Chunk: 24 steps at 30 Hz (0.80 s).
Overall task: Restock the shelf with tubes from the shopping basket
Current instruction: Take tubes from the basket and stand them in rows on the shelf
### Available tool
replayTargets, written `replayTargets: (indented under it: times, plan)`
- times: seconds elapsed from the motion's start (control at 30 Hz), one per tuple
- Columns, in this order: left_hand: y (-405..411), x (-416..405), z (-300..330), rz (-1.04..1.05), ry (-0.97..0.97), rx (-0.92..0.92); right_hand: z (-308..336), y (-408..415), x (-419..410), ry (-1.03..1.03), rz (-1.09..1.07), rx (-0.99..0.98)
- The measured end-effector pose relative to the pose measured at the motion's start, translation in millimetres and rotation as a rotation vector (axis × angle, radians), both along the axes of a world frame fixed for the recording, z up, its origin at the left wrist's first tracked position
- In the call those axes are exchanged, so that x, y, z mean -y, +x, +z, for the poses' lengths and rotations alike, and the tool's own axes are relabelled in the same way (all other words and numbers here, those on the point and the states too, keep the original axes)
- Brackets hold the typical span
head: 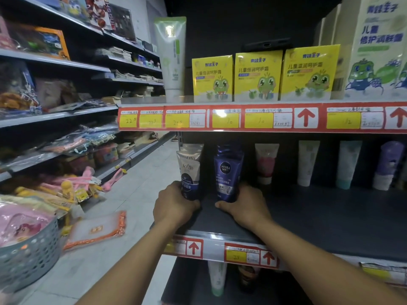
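Now hands (174,203) (246,205) clasp tubes (191,172) (228,170) — upright

You're gripping a beige-and-navy tube (191,172) and a dark blue tube (228,170); yellow boxes (257,77) are showing green frogs

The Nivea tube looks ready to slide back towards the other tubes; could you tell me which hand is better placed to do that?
Right. The right hand already grips the Nivea tube; the left hand holds the Softto tube.
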<state>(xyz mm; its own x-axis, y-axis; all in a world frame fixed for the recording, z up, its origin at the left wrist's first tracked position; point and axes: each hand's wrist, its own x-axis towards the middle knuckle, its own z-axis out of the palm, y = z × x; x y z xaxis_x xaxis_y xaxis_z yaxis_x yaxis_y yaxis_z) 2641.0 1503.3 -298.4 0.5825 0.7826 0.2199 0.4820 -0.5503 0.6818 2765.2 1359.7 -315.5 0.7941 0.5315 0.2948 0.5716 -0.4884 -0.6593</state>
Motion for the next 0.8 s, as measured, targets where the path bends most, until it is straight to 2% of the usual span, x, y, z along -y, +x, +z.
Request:
replayTargets:
  times: [0.8]
  plan:
    - [-1.5, 3.3, -7.5, 0.042, -0.003, 0.069, -5.6, 2.8, 3.4, 0.05, 0.009, 0.011]
